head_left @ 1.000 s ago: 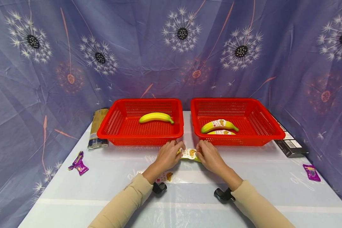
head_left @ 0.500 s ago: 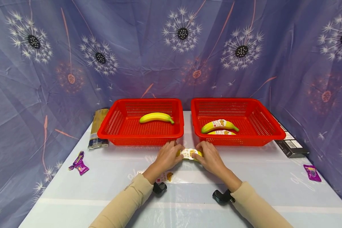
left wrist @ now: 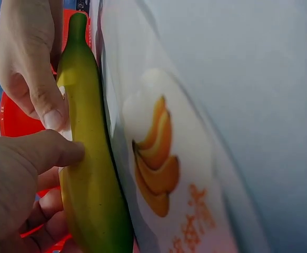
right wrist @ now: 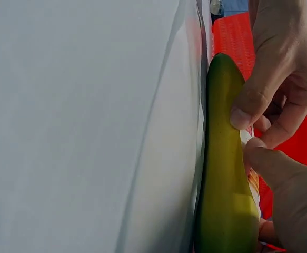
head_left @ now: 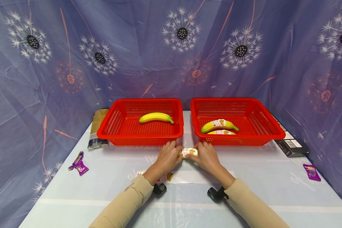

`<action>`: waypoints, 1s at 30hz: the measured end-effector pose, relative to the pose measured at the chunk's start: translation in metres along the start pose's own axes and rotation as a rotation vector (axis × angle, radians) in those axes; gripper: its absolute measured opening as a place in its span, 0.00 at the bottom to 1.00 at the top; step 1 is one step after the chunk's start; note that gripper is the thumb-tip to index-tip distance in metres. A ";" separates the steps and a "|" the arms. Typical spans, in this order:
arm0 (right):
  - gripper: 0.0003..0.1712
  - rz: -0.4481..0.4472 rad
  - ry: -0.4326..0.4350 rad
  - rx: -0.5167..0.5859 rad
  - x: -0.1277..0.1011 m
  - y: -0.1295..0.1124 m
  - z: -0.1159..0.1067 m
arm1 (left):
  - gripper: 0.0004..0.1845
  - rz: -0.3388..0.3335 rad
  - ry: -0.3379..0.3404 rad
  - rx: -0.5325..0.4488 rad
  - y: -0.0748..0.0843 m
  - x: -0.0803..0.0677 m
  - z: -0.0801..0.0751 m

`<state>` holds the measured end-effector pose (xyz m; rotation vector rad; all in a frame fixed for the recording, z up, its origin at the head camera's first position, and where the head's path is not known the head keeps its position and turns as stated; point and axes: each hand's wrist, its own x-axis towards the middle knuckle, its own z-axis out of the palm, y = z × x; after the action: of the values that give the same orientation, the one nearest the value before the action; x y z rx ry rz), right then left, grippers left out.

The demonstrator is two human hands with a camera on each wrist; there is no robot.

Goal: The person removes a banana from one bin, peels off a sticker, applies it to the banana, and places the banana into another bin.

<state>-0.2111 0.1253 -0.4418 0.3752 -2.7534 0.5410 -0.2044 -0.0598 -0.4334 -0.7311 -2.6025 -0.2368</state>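
Note:
In the head view a labelled banana lies crosswise on the table between both hands, its white sticker (head_left: pixel 189 152) facing up. My left hand (head_left: pixel 167 156) grips one end of the banana, thumb on the near side and fingers behind. My right hand (head_left: pixel 207 157) holds the other half, its thumb pressing at the sticker. The left wrist view has the yellow-green banana (left wrist: pixel 92 179) close up, both thumbs nearly meeting at its middle. From the right wrist the banana (right wrist: pixel 221 174) is seen along its side, with the sticker mostly hidden by fingers. A sticker strip (head_left: pixel 192 178) lies nearer me.
Behind the hands stand two red baskets. The left basket (head_left: pixel 139 141) holds one plain banana (head_left: pixel 156 117); the right basket (head_left: pixel 245 141) holds two stickered bananas (head_left: pixel 219 126). Purple wrapped sweets (head_left: pixel 79 164), a noodle-like packet (head_left: pixel 98 128) and a black box (head_left: pixel 292 148) lie toward the sides.
My right hand has shifted left along the banana, its thumb moving from the sticker's right end toward the middle. The left hand has stayed almost still.

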 end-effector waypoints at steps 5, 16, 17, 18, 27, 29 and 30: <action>0.27 -0.024 0.001 -0.034 0.000 -0.002 -0.001 | 0.12 0.002 0.009 -0.005 0.000 0.000 0.000; 0.23 -0.184 0.007 0.022 -0.005 0.009 -0.004 | 0.14 -0.030 -0.015 -0.028 0.003 0.001 -0.001; 0.24 -0.190 -0.006 0.037 -0.005 0.010 -0.004 | 0.15 -0.033 -0.018 -0.028 0.003 0.002 -0.001; 0.24 -0.192 -0.021 0.055 -0.005 0.012 -0.005 | 0.17 -0.034 -0.021 -0.024 0.003 0.002 0.000; 0.23 -0.169 -0.097 0.128 -0.006 0.016 -0.009 | 0.18 -0.035 -0.041 0.012 0.006 0.004 0.006; 0.23 -0.138 -0.092 0.134 -0.005 0.016 -0.008 | 0.17 -0.031 -0.041 0.014 0.007 0.003 0.006; 0.23 -0.121 -0.087 0.131 -0.005 0.015 -0.007 | 0.17 -0.028 -0.042 0.017 0.007 0.003 0.006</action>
<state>-0.2096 0.1423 -0.4425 0.6055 -2.7622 0.6905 -0.2052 -0.0505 -0.4364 -0.7010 -2.6526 -0.2100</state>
